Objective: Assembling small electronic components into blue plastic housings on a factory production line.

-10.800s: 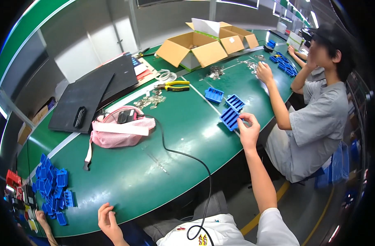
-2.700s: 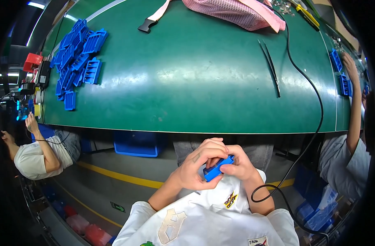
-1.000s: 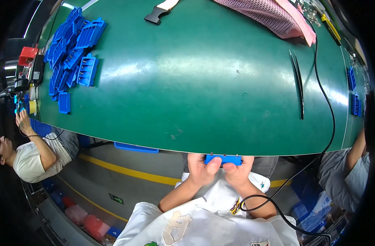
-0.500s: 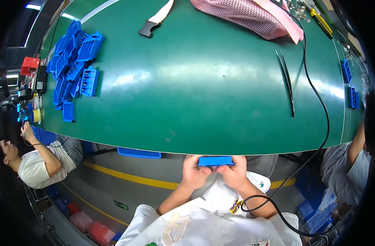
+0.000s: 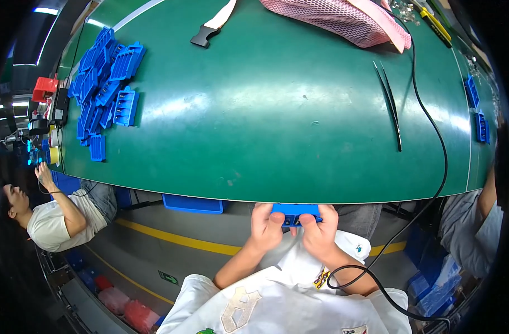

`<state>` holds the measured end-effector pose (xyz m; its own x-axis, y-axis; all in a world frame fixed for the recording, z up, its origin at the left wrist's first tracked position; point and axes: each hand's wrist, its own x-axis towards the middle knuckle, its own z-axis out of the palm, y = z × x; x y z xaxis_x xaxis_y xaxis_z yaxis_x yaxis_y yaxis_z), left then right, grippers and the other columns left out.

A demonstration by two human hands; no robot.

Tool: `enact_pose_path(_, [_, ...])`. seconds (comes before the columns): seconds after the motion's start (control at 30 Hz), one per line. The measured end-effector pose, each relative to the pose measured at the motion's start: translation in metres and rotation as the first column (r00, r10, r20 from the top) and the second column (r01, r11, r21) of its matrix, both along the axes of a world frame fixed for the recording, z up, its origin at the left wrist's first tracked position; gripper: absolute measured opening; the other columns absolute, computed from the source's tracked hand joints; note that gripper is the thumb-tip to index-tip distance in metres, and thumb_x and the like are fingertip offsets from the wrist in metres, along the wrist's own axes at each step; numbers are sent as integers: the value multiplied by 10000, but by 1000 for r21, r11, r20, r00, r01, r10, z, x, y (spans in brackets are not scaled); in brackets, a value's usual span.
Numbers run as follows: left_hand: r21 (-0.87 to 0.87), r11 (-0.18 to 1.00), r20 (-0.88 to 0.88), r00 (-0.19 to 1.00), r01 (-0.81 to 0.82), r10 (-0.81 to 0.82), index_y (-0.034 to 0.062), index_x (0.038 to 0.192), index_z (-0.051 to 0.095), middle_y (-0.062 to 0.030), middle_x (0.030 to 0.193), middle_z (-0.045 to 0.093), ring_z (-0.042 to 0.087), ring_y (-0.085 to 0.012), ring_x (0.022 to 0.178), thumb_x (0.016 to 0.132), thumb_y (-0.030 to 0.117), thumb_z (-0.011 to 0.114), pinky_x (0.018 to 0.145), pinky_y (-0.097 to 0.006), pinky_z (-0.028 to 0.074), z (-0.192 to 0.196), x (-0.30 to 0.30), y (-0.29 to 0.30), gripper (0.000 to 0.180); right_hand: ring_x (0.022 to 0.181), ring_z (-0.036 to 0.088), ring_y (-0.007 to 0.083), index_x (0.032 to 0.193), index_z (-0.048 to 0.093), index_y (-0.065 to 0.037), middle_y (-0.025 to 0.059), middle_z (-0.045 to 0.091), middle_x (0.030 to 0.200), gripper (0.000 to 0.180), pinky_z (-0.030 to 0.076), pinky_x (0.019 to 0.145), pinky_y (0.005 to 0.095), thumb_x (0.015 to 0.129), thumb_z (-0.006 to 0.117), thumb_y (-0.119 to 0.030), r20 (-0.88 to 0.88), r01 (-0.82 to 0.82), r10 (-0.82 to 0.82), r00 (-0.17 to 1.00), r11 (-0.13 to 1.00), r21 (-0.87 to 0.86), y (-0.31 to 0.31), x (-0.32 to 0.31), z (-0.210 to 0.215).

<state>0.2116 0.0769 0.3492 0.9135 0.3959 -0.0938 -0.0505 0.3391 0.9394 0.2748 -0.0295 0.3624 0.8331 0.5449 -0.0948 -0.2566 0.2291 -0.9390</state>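
Observation:
Just below the table's front edge, my left hand [image 5: 265,229] and my right hand [image 5: 321,230] grip a blue slotted plastic case [image 5: 295,210] by its two ends. It looks like a battery holder. Both thumbs press on its near side, where dark slots with small metal bits show between them. The other fingers are mostly hidden behind and under it. At the far left of the table lies a heap of similar blue cases [image 5: 108,92], with one case [image 5: 98,148] at its near end.
Black tweezers [image 5: 392,108] lie on the green table [image 5: 238,133], right of centre. A black cable [image 5: 445,167] runs down the right side and across my right forearm. Pink mesh fabric [image 5: 343,22], a black buckle [image 5: 204,36] and a yellow-handled tool [image 5: 434,26] lie far back. People sit left and right.
The blue case has tilted in my hands, so its slotted side now shows between my thumbs. Both hands have risen slightly, and the whole view has shifted a little.

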Motion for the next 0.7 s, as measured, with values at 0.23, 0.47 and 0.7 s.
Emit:
enact_pose_path(0.23, [257, 960, -2, 993, -110, 115, -96, 1064, 509, -121, 852, 575, 596, -154, 557, 894, 445, 472, 402, -244, 471, 5, 6, -3, 569, 454, 506, 91, 979, 553, 54, 44, 555, 631, 323, 376, 399, 209, 872, 592, -249, 39, 72, -71, 997, 997, -21, 2, -3, -7])
enact_pose_path(0.47, [160, 983, -135, 984, -95, 117, -66, 972, 537, -96, 781, 570, 556, -126, 511, 920, 414, 441, 393, -234, 430, 17, 6, -7, 493, 467, 526, 98, 964, 551, 49, 55, 567, 663, 267, 388, 395, 215, 880, 573, -203, -11, 73, -74, 997, 996, -50, 3, -3, 5])
enact_pose_path(0.7, [-165, 978, -505, 862, -131, 30, -37, 798, 556, -55, 616, 550, 513, -97, 439, 953, 328, 407, 356, -226, 374, 64, 11, -9, 423, 463, 518, 111, 818, 537, 25, 50, 554, 654, 262, 397, 371, 246, 934, 459, -197, -426, 16, -131, 895, 965, -263, 7, -1, 50])
